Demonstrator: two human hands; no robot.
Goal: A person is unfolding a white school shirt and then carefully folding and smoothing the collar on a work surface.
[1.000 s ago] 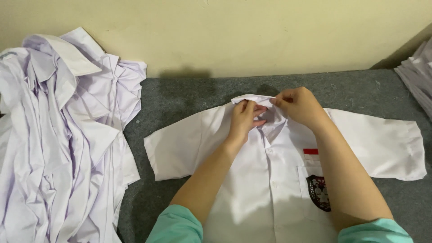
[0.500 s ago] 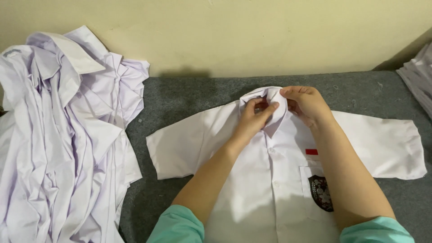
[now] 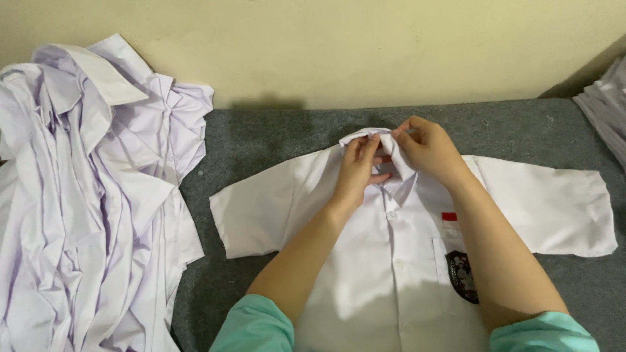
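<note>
Both hands are now sitting closer together at the collar. The left hand (image 3: 357, 171) and right hand (image 3: 427, 148) are pinching the flat white cotton shirt (image 3: 391, 261), holding its collar neat. A crumpled white shirt pile (image 3: 85, 195) is lying far left.

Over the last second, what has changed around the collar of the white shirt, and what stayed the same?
The left hand slid up onto the collar and now pinches it close beside the right hand; before, its fingers sat slightly lower at the neck opening. The collar looks more gathered between both hands. The white shirt stays flat with sleeves spread on the grey surface, and the pile of white shirts is unchanged.
</note>
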